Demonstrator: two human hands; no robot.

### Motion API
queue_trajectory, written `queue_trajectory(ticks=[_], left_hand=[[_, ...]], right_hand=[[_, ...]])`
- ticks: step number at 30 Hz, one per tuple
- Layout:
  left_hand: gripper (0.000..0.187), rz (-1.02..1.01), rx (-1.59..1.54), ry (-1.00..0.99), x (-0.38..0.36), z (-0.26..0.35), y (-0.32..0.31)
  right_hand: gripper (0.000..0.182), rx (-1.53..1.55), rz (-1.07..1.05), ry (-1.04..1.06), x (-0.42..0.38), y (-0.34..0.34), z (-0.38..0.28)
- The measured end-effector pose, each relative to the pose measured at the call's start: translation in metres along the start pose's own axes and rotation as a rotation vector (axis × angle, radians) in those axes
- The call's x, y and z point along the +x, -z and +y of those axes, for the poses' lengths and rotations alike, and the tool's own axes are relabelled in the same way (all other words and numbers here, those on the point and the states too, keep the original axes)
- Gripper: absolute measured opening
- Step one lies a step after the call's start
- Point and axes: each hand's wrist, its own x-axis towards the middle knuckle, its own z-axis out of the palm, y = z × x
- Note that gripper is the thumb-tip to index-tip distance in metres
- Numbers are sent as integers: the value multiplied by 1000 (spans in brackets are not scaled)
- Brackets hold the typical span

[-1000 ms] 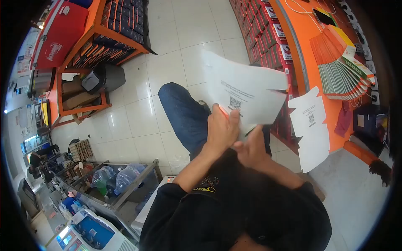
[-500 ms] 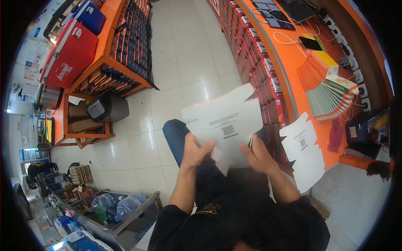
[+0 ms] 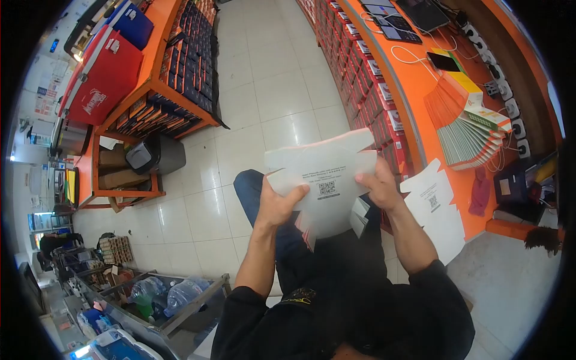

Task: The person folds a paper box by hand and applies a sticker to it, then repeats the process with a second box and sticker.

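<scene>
A stack of white die-cut card sheets [image 3: 336, 163], printed with small text and a QR code, is held over my lap. My left hand [image 3: 279, 203] grips its left edge, thumb on top. At the right edge my right hand [image 3: 379, 185] is closed on the same stack, thumb near the print. Several layers fan apart at the lower flaps, with reddish edges at the left one. Another white die-cut sheet [image 3: 433, 210] with a QR code lies at the orange table's edge, beside my right forearm.
The orange table [image 3: 414, 99] on the right bears fanned orange-and-green cartons [image 3: 465, 129], a phone [image 3: 443, 62], cables, power sockets and a pink cloth [image 3: 479, 192]. Red boxes are stacked under it. To the left stand a black bin [image 3: 157, 155] and a red cooler [image 3: 102, 78].
My right hand has moved up and right along the stack's edge. The stack is now more level, and its lower flaps have spread into visible layers.
</scene>
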Motion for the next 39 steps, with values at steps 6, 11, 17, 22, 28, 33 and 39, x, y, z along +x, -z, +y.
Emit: queue_trajectory(ticks=[6,11,17,22,28,33,39], left_hand=[[32,-63,-122,66,0,-1,-1],[31,-139,1,23,-6,12,-15],[23,-77,479,-353,1,27,-50],[23,211,474,-363,15,12,-64],[50,350,500,-435,43,-2,-73],[54,320,589,-505,54,4,-57],[60,-115,1078,-369,41,48,-20]], right_hand=[[34,-38,-90,-147,7,2,-27],[35,-82,-132,-109,7,13,-31],[52,-375,454,161,23,-34,-6],[94,-589,494,305,31,-50,4],[87,-497,584,304,31,-64,9],[83,-273,575,285,18,-64,19],[61,-36,61,-20,3,24,4]])
